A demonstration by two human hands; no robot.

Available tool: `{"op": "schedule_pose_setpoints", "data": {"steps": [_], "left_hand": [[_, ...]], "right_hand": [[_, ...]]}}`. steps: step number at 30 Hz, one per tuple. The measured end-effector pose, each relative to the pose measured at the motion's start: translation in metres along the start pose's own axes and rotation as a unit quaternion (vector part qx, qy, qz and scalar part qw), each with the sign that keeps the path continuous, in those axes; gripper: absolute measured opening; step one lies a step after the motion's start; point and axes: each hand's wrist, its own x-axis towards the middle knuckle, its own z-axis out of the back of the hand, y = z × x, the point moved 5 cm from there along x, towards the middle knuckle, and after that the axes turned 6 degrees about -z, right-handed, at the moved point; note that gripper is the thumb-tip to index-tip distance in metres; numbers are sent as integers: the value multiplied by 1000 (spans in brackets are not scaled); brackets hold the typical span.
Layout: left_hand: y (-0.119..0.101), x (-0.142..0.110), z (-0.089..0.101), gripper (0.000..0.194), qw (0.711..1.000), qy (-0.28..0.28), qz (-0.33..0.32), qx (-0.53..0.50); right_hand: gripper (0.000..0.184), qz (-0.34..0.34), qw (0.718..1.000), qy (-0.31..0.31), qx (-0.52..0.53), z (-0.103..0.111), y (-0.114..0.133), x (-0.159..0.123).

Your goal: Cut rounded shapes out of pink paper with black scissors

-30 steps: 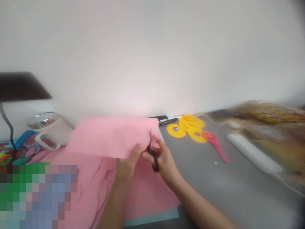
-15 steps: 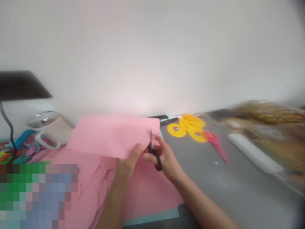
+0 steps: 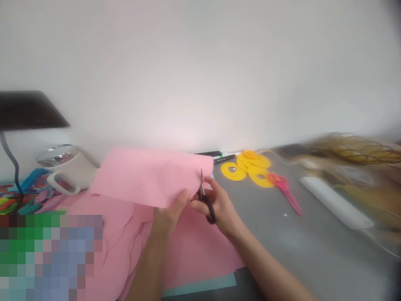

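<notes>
A pink paper sheet is held up above the table, its near edge pinched in my left hand. A faint round outline shows on its right part. My right hand grips black-handled scissors, blades pointing up and away at the sheet's right part, along the round outline. Under my hands lie more pink sheets over a light blue sheet. To the left, several cut pink paper circles overlap in a pile.
Yellow paper rings and pink scissors lie right of the sheet, near black markers. Farther right is a white power strip. A white mug with a shiny lid stands at left, below a dark lamp-like panel.
The scissors and my right hand have shifted slightly right. The sheet is tilted a little differently, and my left hand keeps its grip on the edge.
</notes>
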Motion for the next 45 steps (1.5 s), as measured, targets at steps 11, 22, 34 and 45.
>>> {"op": "schedule_pose_setpoints", "data": {"steps": [11,22,34,45], "left_hand": [[3,1,-1,22,999,33,2,-23],[-5,-1,-2,39,1000,27,8,7],[0,2,5,35,999,36,15,-6],[1,2,-4,47,983,-9,31,-182]], "right_hand": [[64,-4,1000,-5,-10,0,-3,0],[58,4,999,-6,-41,2,-4,-1],[52,-20,995,-26,-89,3,-4,-3],[30,66,993,-67,-77,0,-14,-3]]}}
